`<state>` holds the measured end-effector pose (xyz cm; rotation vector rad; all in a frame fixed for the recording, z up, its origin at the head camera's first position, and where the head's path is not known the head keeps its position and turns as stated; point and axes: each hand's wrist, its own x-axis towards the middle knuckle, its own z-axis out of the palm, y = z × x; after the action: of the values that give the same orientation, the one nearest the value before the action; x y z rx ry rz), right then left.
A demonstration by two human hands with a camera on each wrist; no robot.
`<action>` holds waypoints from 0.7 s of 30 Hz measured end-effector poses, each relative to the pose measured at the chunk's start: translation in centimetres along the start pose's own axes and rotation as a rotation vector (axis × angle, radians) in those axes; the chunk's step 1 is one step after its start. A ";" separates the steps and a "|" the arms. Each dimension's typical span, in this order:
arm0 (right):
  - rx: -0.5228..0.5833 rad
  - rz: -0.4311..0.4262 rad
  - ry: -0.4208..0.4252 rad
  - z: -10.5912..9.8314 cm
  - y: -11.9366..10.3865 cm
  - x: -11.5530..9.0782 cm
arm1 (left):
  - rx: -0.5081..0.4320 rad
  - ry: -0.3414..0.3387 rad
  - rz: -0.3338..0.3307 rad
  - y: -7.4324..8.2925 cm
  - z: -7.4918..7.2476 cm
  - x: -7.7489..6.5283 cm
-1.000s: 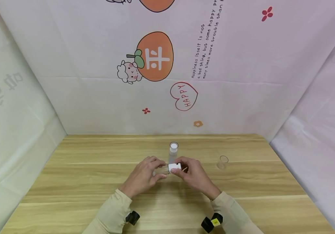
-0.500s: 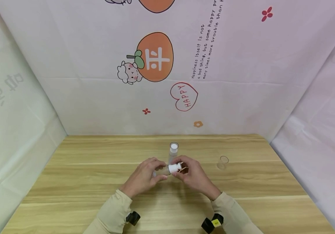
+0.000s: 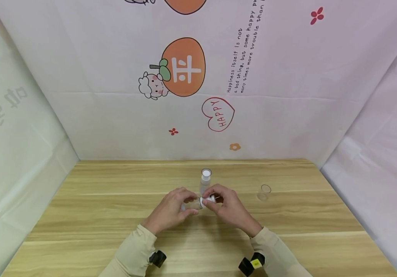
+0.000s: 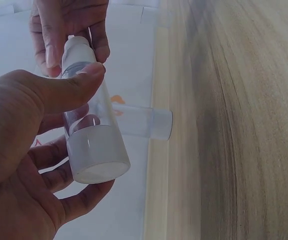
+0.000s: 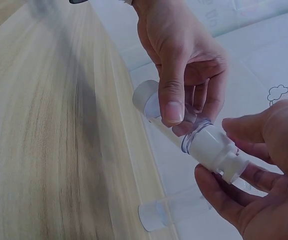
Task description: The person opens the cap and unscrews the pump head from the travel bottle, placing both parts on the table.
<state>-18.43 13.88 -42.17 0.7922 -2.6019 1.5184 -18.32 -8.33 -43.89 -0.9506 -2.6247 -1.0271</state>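
A clear pump bottle with a white base [image 4: 99, 155] is held tilted above the table by my left hand [image 3: 171, 207], thumb on one side and fingers curled round the other. Its white pump top [image 5: 211, 147] sits at the bottle's neck, and in the head view the thumb and fingers of my right hand [image 3: 230, 209] pinch it. A second clear bottle with a white top [image 3: 206, 180] stands upright just behind the hands; its lower part is partly hidden by the right hand.
On the wooden table [image 3: 115, 200], a clear cap [image 3: 264, 193] stands to the right of the hands. Printed white cloth [image 3: 115, 127] walls in the back and both sides of the tabletop.
The right fingers have spread away from the white pump top and then closed on it again. The left hand and its bottle have stayed nearly still.
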 end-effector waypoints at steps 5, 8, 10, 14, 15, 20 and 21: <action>0.006 -0.015 0.024 0.1 0.0 0.1 | 0.000 -0.010 0.012 0.0 0.0 0.0; 0.008 -0.030 0.040 0.0 0.0 0.0 | 0.018 -0.013 0.015 0.1 -0.1 0.0; 0.002 -0.031 0.046 0.0 0.0 0.0 | 0.035 -0.015 0.014 0.2 -0.1 0.0; -0.005 -0.002 0.041 -0.2 -0.1 0.0 | 0.058 -0.015 0.015 0.4 -0.2 0.1; -0.009 0.009 0.034 -0.3 -0.1 0.0 | 0.062 -0.015 0.016 0.4 -0.2 0.1; -0.038 0.082 -0.018 -0.7 0.0 0.0 | 0.081 -0.011 0.017 0.6 -0.3 0.1; -0.045 0.098 -0.029 -0.8 0.1 -0.1 | 0.086 -0.010 0.017 0.7 -0.3 0.1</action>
<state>-18.58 14.57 -41.86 0.6987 -2.7234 1.4766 -17.98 -8.15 -43.24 -0.9598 -2.6408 -0.9005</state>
